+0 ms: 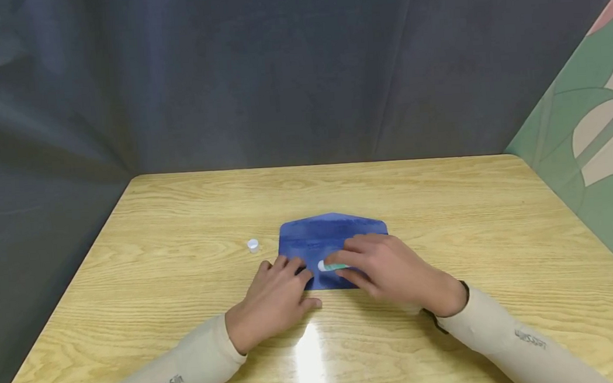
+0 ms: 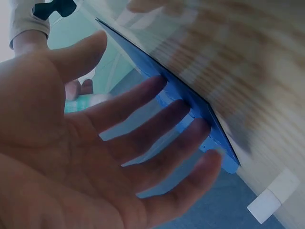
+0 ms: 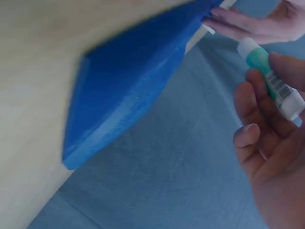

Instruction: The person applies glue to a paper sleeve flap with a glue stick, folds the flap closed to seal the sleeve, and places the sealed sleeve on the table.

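Note:
A blue envelope (image 1: 315, 241) lies on the wooden table with its pointed flap spread toward the far side. My left hand (image 1: 277, 296) rests its fingertips on the envelope's left part, fingers spread and mostly straight in the left wrist view. Between thumb and fingers, my right hand (image 1: 390, 265) grips a green-and-white glue stick (image 3: 259, 61), its white end pointing left over the envelope. A barcode label shows on the stick's side. Left of the envelope stands a small white cap (image 1: 253, 245), a short way from the left fingertips.
The wooden table (image 1: 192, 222) reaches back to a dark cloth (image 1: 258, 89) hanging behind it and along the left. On the right, a leaf-patterned cloth (image 1: 594, 156) borders the table edge. Light glares off the tabletop between the forearms.

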